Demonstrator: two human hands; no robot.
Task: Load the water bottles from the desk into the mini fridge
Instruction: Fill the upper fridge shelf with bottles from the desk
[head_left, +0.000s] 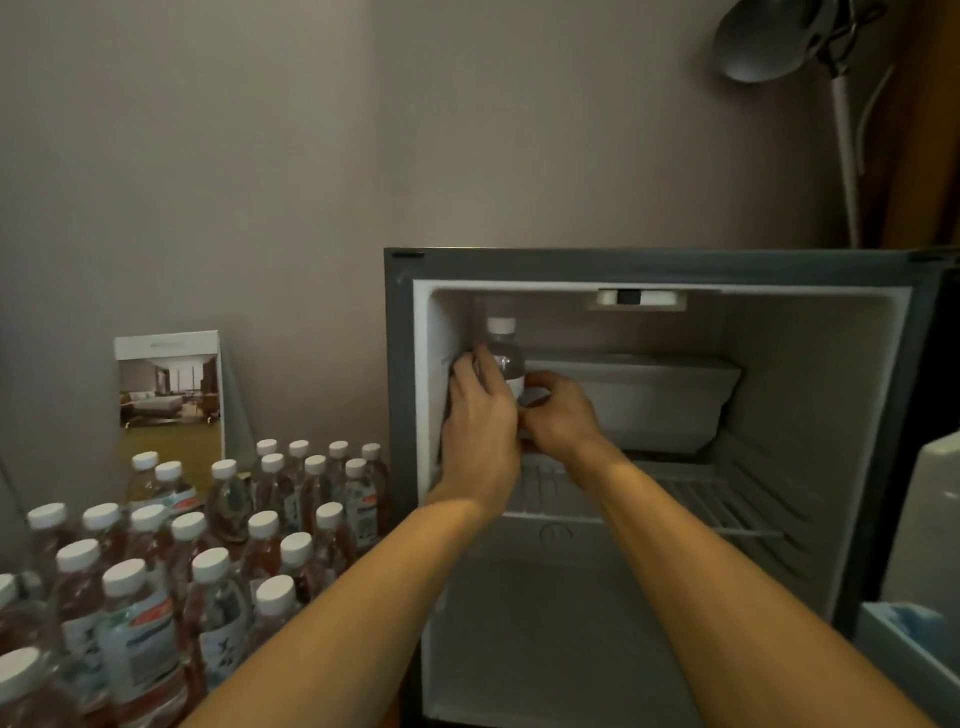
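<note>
Head view showed a dim room with a plain grey-brown wall (311, 156) and a mini fridge (649, 261) set against it, its grey casing framing a white interior that stood open to the camera. Both bare arms reached into the upper left corner of the cavity. The left hand (480, 415) had its fingers curled round the left side of a white-capped water bottle (506, 356), and the right hand (558, 410) gripped the same bottle lower down from the right, fingers bent about it. The bottle stood upright near the left inner wall, just beside a white freezer box (649, 400) and above a wire shelf (717, 499); whether its base rested on the shelf could not be told, as the hands hid it. Left of the fridge, many more bottles (156, 571) with white caps stood crowded in rows, covering the surface beneath them. Behind them a folded brochure card (169, 395) with a picture of a room leaned against the wall. A grey lamp (769, 47) rose behind the fridge at the upper right, beside an orange-brown curtain (924, 130). At the right edge stood a white appliance (930, 519) and a bin with a blue liner (904, 639).
</note>
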